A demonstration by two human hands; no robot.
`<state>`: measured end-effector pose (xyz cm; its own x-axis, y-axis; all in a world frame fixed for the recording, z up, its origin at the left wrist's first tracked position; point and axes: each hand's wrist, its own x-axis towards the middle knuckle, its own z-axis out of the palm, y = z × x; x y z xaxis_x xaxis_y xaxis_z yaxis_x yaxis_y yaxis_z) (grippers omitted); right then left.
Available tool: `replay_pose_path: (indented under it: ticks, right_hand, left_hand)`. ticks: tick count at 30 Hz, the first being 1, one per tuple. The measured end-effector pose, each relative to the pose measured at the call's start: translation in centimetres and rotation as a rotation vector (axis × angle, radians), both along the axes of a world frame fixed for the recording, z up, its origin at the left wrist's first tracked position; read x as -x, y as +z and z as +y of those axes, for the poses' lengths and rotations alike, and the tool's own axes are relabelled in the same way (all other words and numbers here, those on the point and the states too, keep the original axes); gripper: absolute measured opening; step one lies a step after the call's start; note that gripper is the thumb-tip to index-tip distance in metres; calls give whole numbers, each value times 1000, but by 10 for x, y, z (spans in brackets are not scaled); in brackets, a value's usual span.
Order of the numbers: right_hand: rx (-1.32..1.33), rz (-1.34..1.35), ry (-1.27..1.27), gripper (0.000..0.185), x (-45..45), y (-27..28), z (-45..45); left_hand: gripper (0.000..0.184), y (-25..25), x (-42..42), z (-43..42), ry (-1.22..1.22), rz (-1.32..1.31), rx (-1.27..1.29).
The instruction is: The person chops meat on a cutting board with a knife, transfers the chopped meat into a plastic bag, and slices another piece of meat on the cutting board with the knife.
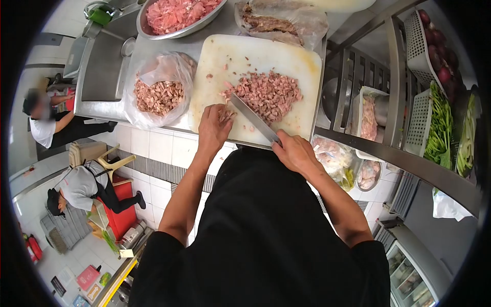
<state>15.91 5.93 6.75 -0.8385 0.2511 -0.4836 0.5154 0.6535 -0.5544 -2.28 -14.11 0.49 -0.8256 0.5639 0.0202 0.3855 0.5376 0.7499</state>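
My right hand [295, 152] grips the handle of a kitchen knife [254, 119], whose broad blade points up and left across a white cutting board [212, 56]. Beside the blade, a pile of small diced meat [271, 92] is spread over the board. My left hand [214, 128] is closed at the board's front left edge, its fingers curled round some bits of chopped meat [225, 115]. To the left of the board sits a clear plastic bag [181, 71] with more chopped meat in it.
A metal bowl of raw meat [181, 15] and a bagged dark piece of meat [271, 25] lie behind the board. A sink [102, 77] is at left. Shelves [394, 77] with vegetable baskets stand right. Two people [82, 184] are at the far left.
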Motion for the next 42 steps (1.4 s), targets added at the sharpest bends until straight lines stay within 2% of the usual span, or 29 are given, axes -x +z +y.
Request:
replay_pose_path:
  ticks: [2,5,8,14,18,23,27,29,30,32,35,37,40,42]
  right_hand:
    - [-3,-6,13,24,2,0,-1]
    - [-2,-5,20,24,5,13,-1]
    - [-11,26,53,24,1,22,2]
    - [-53,27,155,24,-1,24,-1]
    - [-48,-10,154,22,27,-1,-19]
    - [-63,237,124,18,91,-31,-32]
    - [-81,281,79,19,75,-15,-17]
    - [-65,352,182,18,42,8,-4]
    - [-64,348,187,18,28,19,-2]
    - [-50,15,228,17,12,33,-1]
    - [-95,62,188,16,12,-10,-18]
    - [-77,184,90,19,48,-24,-34]
    - [-136,243,182,21,99,-30,-44]
    - [-128,237,152,22,101,-15,-32]
  left_hand:
    - [34,-8,-1,-1,-103,131,25]
    - [31,-19,4,-1,-169,155,45]
    - [27,-7,1,4,-58,55,-38]
    - [16,-15,3,3,-118,144,-20]
    - [16,-16,1,3,-100,144,-22]
    - [16,-20,1,1,-118,176,18]
    - [16,-10,-1,-4,-94,154,-52]
    - [16,-12,-1,-7,-86,212,-61]
    - [16,-13,-2,-8,-82,208,-61]
    - [16,-13,-1,-8,-106,145,-41]
    - [15,-18,-3,-7,-118,210,-25]
    - [16,-21,0,-5,-117,227,-12]
    - [18,-21,3,-8,-127,204,43]
    - [21,-22,15,-4,-133,173,75]
